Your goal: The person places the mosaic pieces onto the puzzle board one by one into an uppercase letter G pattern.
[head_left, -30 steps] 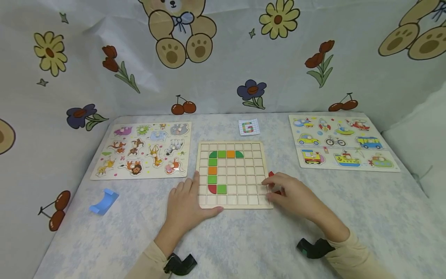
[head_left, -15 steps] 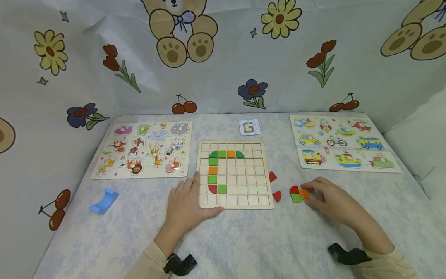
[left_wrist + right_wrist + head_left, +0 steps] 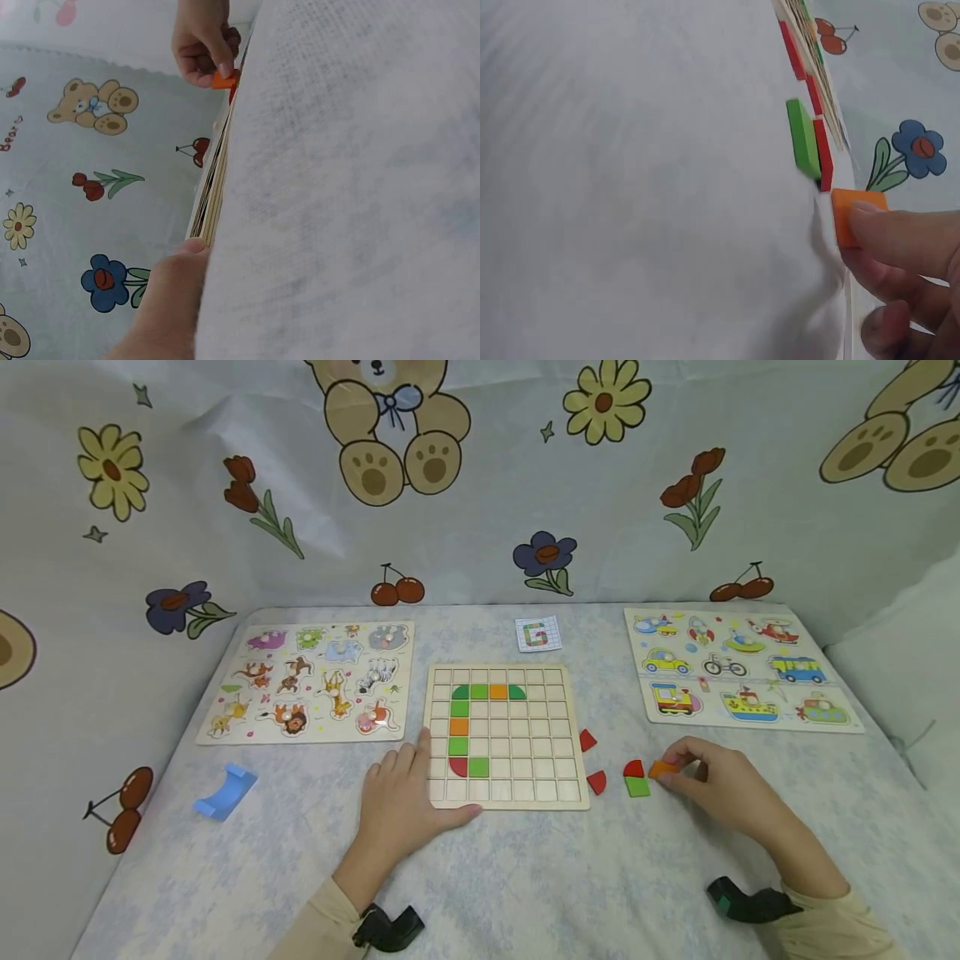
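Note:
A wooden grid board (image 3: 517,735) lies mid-table, with green, orange and red tiles forming a bent line in its left and upper cells. My left hand (image 3: 397,789) rests at the board's lower left corner, thumb along the near edge and index finger by the left side. Between thumb and fingers my right hand (image 3: 723,781) pinches an orange square tile (image 3: 846,217), which looks tilted off the table. Just left of it lie a green square tile (image 3: 637,787) and a red quarter-round tile (image 3: 633,768). Two more red tiles, one of them a quarter-round tile (image 3: 597,782), lie beside the board's right edge.
A small pattern card (image 3: 537,633) lies behind the board. An animal puzzle board (image 3: 255,685) is at the back left, a vehicle puzzle board (image 3: 708,681) at the back right. A blue curved piece (image 3: 225,793) lies on the left.
My right hand has moved right, from the red tiles at the board's edge to the orange tile, and has lifted it away from the green and red ones. My left hand stays put.

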Tool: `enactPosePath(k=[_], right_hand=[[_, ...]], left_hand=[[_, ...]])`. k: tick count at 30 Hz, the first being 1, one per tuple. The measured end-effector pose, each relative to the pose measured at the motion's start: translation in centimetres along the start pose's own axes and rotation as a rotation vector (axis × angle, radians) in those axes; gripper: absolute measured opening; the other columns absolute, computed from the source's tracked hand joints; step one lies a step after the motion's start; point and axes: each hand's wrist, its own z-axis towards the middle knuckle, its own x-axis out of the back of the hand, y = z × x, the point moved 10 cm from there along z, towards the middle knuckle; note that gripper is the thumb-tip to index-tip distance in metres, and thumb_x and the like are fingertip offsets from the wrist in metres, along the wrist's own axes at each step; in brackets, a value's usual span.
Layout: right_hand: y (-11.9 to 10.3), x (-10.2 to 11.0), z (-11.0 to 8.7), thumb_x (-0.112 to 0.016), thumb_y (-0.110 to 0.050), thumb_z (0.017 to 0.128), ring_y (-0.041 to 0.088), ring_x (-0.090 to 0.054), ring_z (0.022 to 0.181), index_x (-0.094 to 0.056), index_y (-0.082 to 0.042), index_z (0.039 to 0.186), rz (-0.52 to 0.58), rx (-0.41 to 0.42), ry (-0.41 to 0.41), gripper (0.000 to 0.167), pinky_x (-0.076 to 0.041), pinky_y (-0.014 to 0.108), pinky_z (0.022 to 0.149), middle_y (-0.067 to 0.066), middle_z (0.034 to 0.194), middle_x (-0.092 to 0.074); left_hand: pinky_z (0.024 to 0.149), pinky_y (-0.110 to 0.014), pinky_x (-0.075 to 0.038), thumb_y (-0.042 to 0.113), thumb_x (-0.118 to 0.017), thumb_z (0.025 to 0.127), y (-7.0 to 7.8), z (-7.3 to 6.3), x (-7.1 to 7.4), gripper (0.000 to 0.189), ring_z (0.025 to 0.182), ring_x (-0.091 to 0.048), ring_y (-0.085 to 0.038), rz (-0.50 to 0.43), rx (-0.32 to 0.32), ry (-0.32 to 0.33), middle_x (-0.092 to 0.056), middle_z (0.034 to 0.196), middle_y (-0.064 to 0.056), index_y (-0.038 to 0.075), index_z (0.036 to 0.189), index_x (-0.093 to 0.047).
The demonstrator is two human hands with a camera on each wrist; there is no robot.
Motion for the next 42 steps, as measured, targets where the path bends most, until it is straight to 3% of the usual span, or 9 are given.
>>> enactPosePath(k=[6,17,23,30,37,42], right_hand=[[-2.4,-0.5,0.8,-0.074,-0.024,0.089,0.013,-0.047,0.064,-0.065,-0.019,0.101,0.061,0.016,0.044,0.015,-0.038,0.024,0.053,0.001,0.095,-0.067],[-11.6,-6.2,3.4,-0.075,-0.023,0.088,0.01,-0.046,0.054,-0.066,-0.021,0.096,0.175,0.153,-0.074,0.012,-0.039,0.023,0.052,-0.007,0.086,-0.065],[-15.0,-8.5,4.5,-0.077,-0.024,0.087,0.01,-0.051,0.062,-0.065,-0.022,0.095,0.198,0.2,-0.093,0.015,-0.043,0.023,0.059,-0.009,0.081,-0.062],[-17.0,-9.4,5.1,-0.077,-0.023,0.087,0.008,-0.052,0.067,-0.066,-0.022,0.093,0.151,0.232,-0.05,0.012,-0.045,0.024,0.064,-0.011,0.082,-0.061],[-17.3,-9.5,5.2,-0.076,-0.022,0.087,0.008,-0.055,0.078,-0.069,-0.022,0.094,0.113,0.214,-0.038,0.009,-0.047,0.028,0.074,-0.01,0.089,-0.061],[-17.5,-9.7,4.9,-0.075,-0.023,0.088,0.005,-0.057,0.078,-0.073,-0.021,0.097,0.07,0.273,-0.031,0.009,-0.048,0.025,0.072,-0.011,0.093,-0.063]], left_hand=[[0.076,-0.036,-0.042,0.096,-0.051,0.061,0.1,0.1,-0.2,0.131,0.089,-0.047,-0.02,0.008,-0.003,-0.019,-0.056,0.111,-0.005,0.006,0.155,-0.033],[0.074,-0.034,-0.04,0.098,-0.048,0.061,0.1,0.2,-0.3,0.132,0.087,-0.045,-0.019,0.017,0.003,-0.033,-0.056,0.109,-0.005,0.006,0.155,-0.032],[0.072,-0.034,-0.04,0.098,-0.049,0.061,0.1,0.1,-0.3,0.132,0.086,-0.045,-0.019,0.014,0.007,-0.033,-0.056,0.108,-0.005,0.007,0.155,-0.032],[0.072,-0.033,-0.04,0.098,-0.048,0.061,0.1,0.2,-0.2,0.133,0.084,-0.045,-0.019,0.022,0.001,-0.025,-0.056,0.108,-0.005,0.007,0.156,-0.03],[0.072,-0.033,-0.04,0.098,-0.049,0.061,0.0,0.1,-0.2,0.133,0.085,-0.045,-0.019,0.026,0.005,-0.021,-0.056,0.107,-0.004,0.006,0.156,-0.031],[0.071,-0.033,-0.039,0.098,-0.049,0.061,0.0,0.1,-0.1,0.133,0.084,-0.044,-0.019,0.023,0.004,-0.019,-0.056,0.106,-0.004,0.006,0.155,-0.031]])
